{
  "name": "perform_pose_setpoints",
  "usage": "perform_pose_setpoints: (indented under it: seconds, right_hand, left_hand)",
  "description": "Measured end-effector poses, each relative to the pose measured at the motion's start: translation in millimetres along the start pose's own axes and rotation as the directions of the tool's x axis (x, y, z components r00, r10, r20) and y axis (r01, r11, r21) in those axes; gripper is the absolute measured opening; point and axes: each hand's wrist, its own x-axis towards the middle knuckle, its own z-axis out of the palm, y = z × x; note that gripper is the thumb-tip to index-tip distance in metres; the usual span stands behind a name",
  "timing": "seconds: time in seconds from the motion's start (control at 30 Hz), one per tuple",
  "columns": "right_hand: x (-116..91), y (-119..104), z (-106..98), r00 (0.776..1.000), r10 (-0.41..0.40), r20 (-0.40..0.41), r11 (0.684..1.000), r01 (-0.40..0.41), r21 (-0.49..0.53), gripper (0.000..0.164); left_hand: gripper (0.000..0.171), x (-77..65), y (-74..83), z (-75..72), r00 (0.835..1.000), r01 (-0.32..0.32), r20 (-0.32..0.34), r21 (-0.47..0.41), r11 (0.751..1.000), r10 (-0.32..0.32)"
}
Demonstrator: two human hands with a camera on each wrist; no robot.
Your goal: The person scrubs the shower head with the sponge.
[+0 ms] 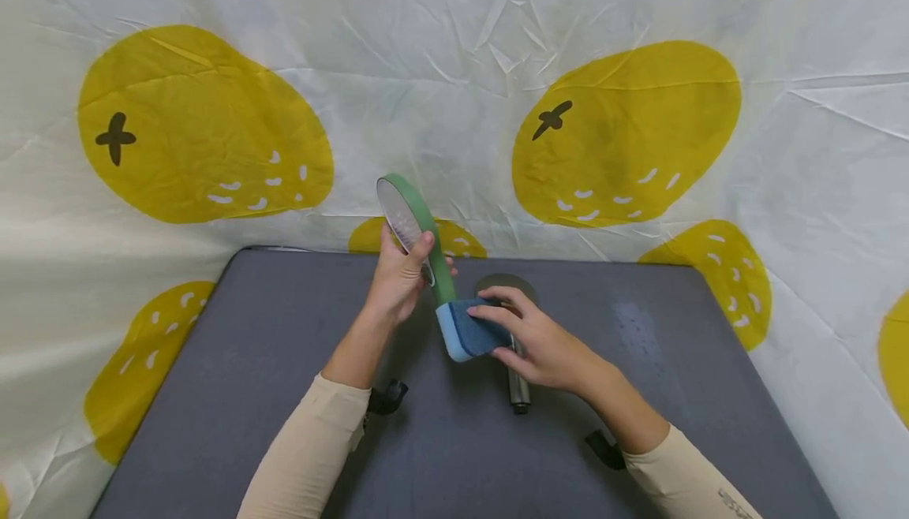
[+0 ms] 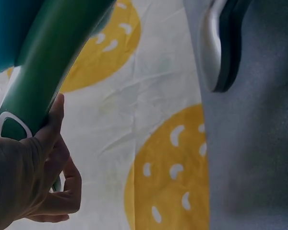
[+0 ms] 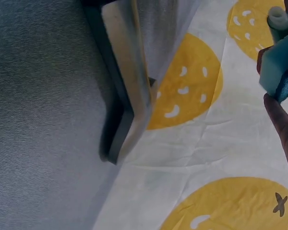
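My left hand (image 1: 398,282) grips a green handheld shower head (image 1: 424,223) near its neck, thumb along the edge. Its pale round spray face tilts up to the left and the handle slants down to the right. A two-layer blue sponge (image 1: 479,330), light on one side and dark on the other, lies over the lower handle. My right hand (image 1: 547,349) holds this sponge between thumb and fingers. In the right wrist view the handle's threaded end (image 3: 278,19) sticks out past the sponge. Below the hands a second, grey metallic shower head (image 1: 519,391) lies on the table, partly covered.
A dark grey table (image 1: 213,424) spreads under both arms. Behind and beside it hangs a white cloth (image 1: 426,117) with big yellow fruit prints. Black bands (image 1: 387,397) show at both forearms, near the beige sleeves.
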Motion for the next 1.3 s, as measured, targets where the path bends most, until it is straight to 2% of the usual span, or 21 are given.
perform_pose_setpoints:
  seconds: [0.13, 0.23, 0.37, 0.5, 0.7, 0.9, 1.07, 1.2, 1.3]
  right_hand:
    - [4.6, -1.0, -0.2, 1.000, -0.009, -0.027, 0.999, 0.008, -0.035, 0.067]
    - [9.5, -1.3, -1.0, 0.998, -0.028, -0.062, 0.997, 0.024, -0.072, 0.067]
    - [17.3, -1.1, -2.1, 0.993, -0.053, -0.106, 0.991, 0.039, -0.126, 0.066]
    - [24.5, -0.2, -2.7, 0.988, -0.065, -0.137, 0.982, 0.039, -0.185, 0.067]
    - [30.0, 1.1, -5.1, 0.989, -0.062, -0.133, 0.972, 0.029, -0.233, 0.067]
    - [29.1, 3.3, -5.7, 0.992, -0.020, -0.127, 0.972, -0.011, -0.237, 0.068]
    - [25.1, 4.4, -6.1, 0.990, -0.013, -0.139, 0.970, -0.021, -0.244, 0.068]
    - [20.7, 4.7, -7.0, 0.992, -0.012, -0.126, 0.968, -0.020, -0.250, 0.067]
    - [16.5, 4.6, -7.8, 0.993, -0.016, -0.113, 0.967, -0.014, -0.255, 0.068]
  left_hand:
    - [0.136, 0.1, 0.8, -0.4, 1.000, -0.004, 0.015, 0.028, 1.000, 0.003]
    - [0.109, 0.8, 1.4, 1.7, 0.999, -0.015, 0.039, 0.040, 0.999, 0.013]
    - [0.072, 0.6, 3.5, 6.2, 1.000, -0.003, 0.028, 0.055, 0.998, 0.002]
    - [0.059, -0.3, 5.0, 9.7, 0.999, 0.033, -0.007, 0.103, 0.994, -0.033]
    - [0.051, 0.7, 3.0, 11.8, 0.995, 0.082, -0.068, 0.144, 0.986, -0.073]
    - [0.042, 4.1, -1.3, 13.8, 0.994, 0.020, -0.113, 0.072, 0.997, -0.012]
    - [0.039, 5.3, -4.7, 13.0, 0.990, -0.009, -0.141, -0.011, 1.000, 0.007]
    - [0.045, 5.1, -6.7, 10.4, 0.992, -0.053, -0.117, -0.074, 0.996, 0.044]
    - [0.046, 5.0, -7.3, 9.2, 0.993, -0.070, -0.100, -0.085, 0.994, 0.062]
